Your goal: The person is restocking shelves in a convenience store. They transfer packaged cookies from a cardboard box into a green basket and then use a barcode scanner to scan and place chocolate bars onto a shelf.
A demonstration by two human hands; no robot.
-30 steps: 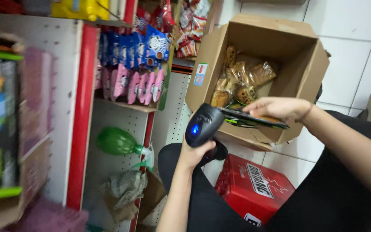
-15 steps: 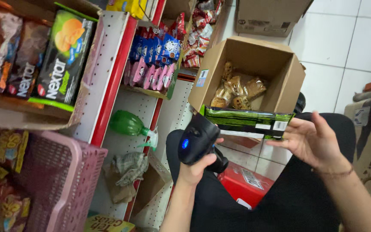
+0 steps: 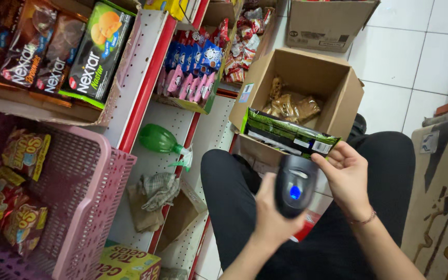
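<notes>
A black scanner (image 3: 295, 185) with a blue light points up just below a long green-and-black packet (image 3: 286, 134), held level before the open cardboard box (image 3: 338, 98).

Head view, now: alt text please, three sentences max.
A person's left hand aims a black handheld scanner at a green-and-black snack packet held in the right hand. An open cardboard box of wrapped snacks sits behind it. Stocked shop shelves and a pink basket stand to the left.
</notes>
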